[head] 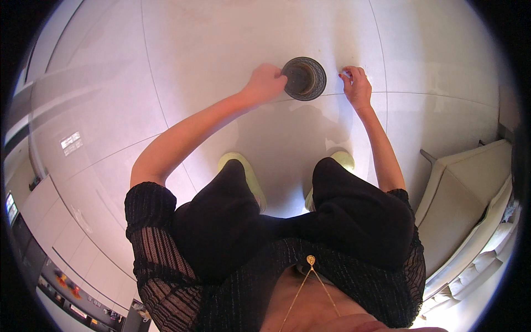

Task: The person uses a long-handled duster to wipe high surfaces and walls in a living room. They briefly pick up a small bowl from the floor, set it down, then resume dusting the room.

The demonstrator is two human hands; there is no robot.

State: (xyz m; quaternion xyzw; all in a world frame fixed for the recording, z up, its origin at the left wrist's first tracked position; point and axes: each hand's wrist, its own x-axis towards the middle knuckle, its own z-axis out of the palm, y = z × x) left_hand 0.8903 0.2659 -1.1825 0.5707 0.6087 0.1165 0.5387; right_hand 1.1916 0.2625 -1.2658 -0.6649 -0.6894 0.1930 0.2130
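Observation:
My left hand (267,84) grips the left rim of a dark round open-topped container (305,98), perhaps a waste bin or a pot, with a patterned outer wall. I look down into its mouth, and the inside is dark with a brownish inner wall. To the right of the container, and apart from it, my right hand (357,86) hovers near the floor. Its fingers are bent, and a small gap shows between thumb and forefinger. I see nothing held there. Below both hands lies a glossy pale tiled floor (232,37).
My light-yellow shoes (253,176) stand apart on the floor. A beige upholstered chair or stool (460,195) with dark legs is close on my right. Pale cabinets (83,253) line the far left. Tiny specks (352,57) lie on the tiles beyond my right hand.

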